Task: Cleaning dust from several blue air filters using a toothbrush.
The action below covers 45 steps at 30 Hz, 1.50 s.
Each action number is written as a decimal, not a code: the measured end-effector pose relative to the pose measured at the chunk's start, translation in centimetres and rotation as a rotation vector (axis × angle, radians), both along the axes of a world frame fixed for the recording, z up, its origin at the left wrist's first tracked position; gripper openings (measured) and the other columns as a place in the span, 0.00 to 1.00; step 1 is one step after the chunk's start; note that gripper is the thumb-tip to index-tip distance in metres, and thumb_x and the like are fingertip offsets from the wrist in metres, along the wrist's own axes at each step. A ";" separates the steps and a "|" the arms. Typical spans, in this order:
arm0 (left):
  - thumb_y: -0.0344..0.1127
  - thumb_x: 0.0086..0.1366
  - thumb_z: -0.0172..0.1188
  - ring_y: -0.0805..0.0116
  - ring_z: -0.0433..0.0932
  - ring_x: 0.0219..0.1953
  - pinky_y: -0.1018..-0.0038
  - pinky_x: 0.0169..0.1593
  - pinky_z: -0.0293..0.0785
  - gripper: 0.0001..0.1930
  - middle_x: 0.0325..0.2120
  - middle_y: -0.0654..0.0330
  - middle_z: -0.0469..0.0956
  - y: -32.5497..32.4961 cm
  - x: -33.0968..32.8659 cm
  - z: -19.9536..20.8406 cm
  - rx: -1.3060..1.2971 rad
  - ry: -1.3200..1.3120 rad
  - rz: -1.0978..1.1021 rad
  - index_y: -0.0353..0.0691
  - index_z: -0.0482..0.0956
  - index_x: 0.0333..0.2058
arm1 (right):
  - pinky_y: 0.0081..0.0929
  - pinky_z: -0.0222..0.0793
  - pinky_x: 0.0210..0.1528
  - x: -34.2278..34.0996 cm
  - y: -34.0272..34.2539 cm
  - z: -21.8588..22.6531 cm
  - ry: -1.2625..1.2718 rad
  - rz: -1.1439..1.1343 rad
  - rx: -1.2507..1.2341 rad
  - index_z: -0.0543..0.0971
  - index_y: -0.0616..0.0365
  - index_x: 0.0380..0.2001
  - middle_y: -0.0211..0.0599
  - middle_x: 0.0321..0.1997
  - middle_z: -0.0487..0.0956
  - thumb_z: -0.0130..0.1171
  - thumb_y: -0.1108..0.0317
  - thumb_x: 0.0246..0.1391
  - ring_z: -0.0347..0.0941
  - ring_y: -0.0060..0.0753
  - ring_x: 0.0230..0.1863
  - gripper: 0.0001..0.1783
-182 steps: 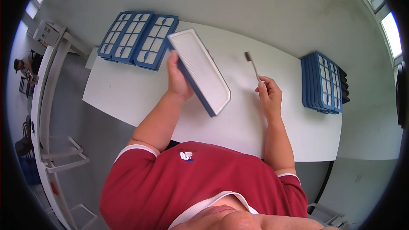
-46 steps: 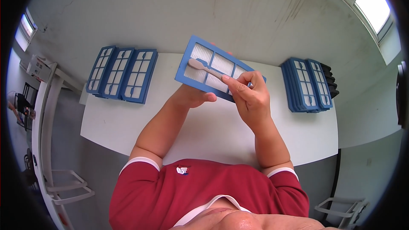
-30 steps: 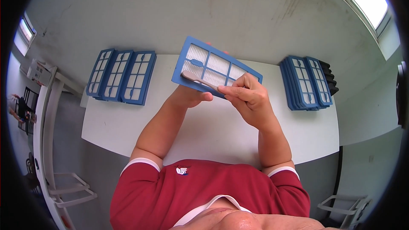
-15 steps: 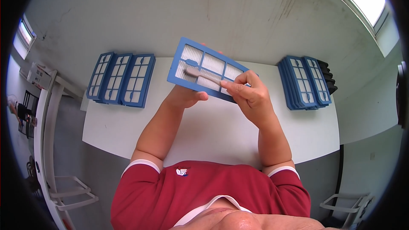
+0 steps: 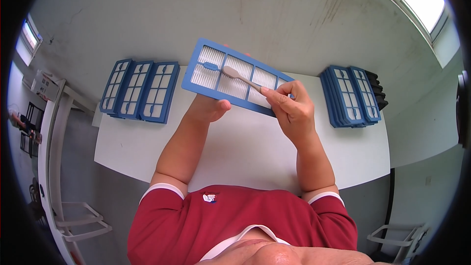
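A blue-framed air filter (image 5: pixel 201 89) with white pleats is raised above the table, its right end tilted lower. My left hand (image 5: pixel 211 109) grips it from beneath, the thumb at its near edge and fingertips showing past the far edge. Between the thumb and fingers of my right hand (image 5: pixel 294 108) is a small greyish-beige brush (image 5: pixel 245 80), shaped like a toothbrush. The brush head lies over the pleats near the middle of the filter; its bristles are hidden. Part of the filter's right end is behind my right hand.
The white table (image 5: pixel 235 152) stands against a grey wall. Stacked blue filters (image 5: pixel 140 91) lie in several piles at the left, with more filter stacks (image 5: pixel 348 95) at the right beside black parts (image 5: pixel 375 91). White chairs (image 5: pixel 86 223) stand on the floor at both sides.
The filter has shifted slightly left and away from me with my left hand. The brush head has moved rightward along the pleats, from near the left end toward the middle.
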<state>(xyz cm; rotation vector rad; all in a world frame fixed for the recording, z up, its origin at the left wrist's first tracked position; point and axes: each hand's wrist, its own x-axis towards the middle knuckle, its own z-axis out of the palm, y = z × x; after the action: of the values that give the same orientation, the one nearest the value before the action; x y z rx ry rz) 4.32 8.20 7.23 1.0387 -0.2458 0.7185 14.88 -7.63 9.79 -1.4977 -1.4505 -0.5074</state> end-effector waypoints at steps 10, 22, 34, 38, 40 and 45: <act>0.44 0.33 0.78 0.58 0.62 0.60 0.60 0.59 0.67 0.52 0.54 0.56 0.67 0.3 -0.2 0.0 0.024 -0.031 0.001 0.53 0.59 0.59 | 0.22 0.63 0.22 0.1 -1.1 0.6 0.240 0.315 -0.177 0.83 0.48 0.36 0.31 0.23 0.67 0.64 0.79 0.43 0.65 0.26 0.24 0.16; 0.45 0.32 0.78 0.57 0.63 0.60 0.59 0.60 0.65 0.52 0.54 0.55 0.67 0.5 -0.4 0.3 0.069 -0.023 0.008 0.53 0.60 0.59 | 0.22 0.64 0.20 -0.2 -0.4 0.2 0.124 0.072 -0.061 0.83 0.49 0.35 0.30 0.23 0.68 0.64 0.77 0.44 0.66 0.26 0.23 0.13; 0.45 0.32 0.78 0.53 0.59 0.62 0.57 0.61 0.62 0.53 0.55 0.53 0.66 1.0 -1.3 1.1 0.061 -0.051 0.095 0.48 0.58 0.59 | 0.20 0.62 0.26 1.1 -1.4 0.6 0.248 0.343 -0.263 0.83 0.49 0.38 0.29 0.22 0.67 0.62 0.82 0.43 0.64 0.25 0.24 0.18; 0.46 0.32 0.78 0.55 0.60 0.61 0.57 0.60 0.64 0.54 0.55 0.52 0.65 1.3 -1.1 0.9 0.126 -0.049 0.102 0.50 0.57 0.60 | 0.21 0.63 0.27 1.3 -1.8 0.5 0.335 0.376 -0.293 0.83 0.49 0.37 0.29 0.23 0.68 0.61 0.82 0.43 0.64 0.25 0.25 0.18; 0.45 0.32 0.79 0.52 0.59 0.62 0.55 0.60 0.64 0.54 0.55 0.49 0.65 1.1 -1.2 0.9 0.119 -0.063 0.095 0.48 0.57 0.59 | 0.21 0.63 0.26 1.3 -1.9 0.7 0.358 0.384 -0.304 0.83 0.49 0.38 0.29 0.23 0.68 0.62 0.82 0.44 0.65 0.25 0.25 0.17; 0.52 0.33 0.77 0.58 0.61 0.60 0.59 0.59 0.65 0.54 0.55 0.56 0.66 1.1 -1.3 0.9 0.132 0.008 0.126 0.52 0.57 0.60 | 0.22 0.63 0.24 1.4 -1.6 0.7 0.236 0.257 -0.194 0.83 0.51 0.35 0.31 0.24 0.70 0.63 0.80 0.43 0.67 0.25 0.24 0.14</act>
<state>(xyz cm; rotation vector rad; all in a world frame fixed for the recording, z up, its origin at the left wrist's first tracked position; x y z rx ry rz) 3.00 9.30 8.14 1.1904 -0.2247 0.8207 16.26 -9.19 10.45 -1.4367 -1.5069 -0.0327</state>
